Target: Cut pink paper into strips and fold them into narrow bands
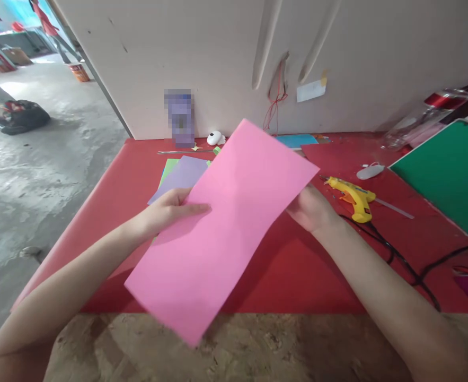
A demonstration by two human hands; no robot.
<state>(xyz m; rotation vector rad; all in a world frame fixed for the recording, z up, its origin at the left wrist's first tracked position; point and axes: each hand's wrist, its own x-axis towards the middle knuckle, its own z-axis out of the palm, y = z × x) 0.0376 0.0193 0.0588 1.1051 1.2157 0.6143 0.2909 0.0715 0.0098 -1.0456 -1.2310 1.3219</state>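
A sheet of pink paper (226, 228) is held up at a slant over the red table. My left hand (174, 208) grips its left edge, the thumb lying on the near face and the other fingers behind. On the far right side, my right hand (311, 207) supports the sheet from behind, its fingertips hidden by the paper. Under and beyond my left hand lie a purple sheet (185, 172) and a green sheet (171, 165), partly covered. Right of my right hand rests a yellow hot glue gun (355, 199) with a glue stick in its back.
The red table (110, 212) meets a pale wall panel (202, 48). A green board (452, 175), a clear bottle with a red cap (448, 100) and a black cord (400, 260) occupy the right. A small white object (215, 138) sits by the wall. A person (49, 26) stands far left.
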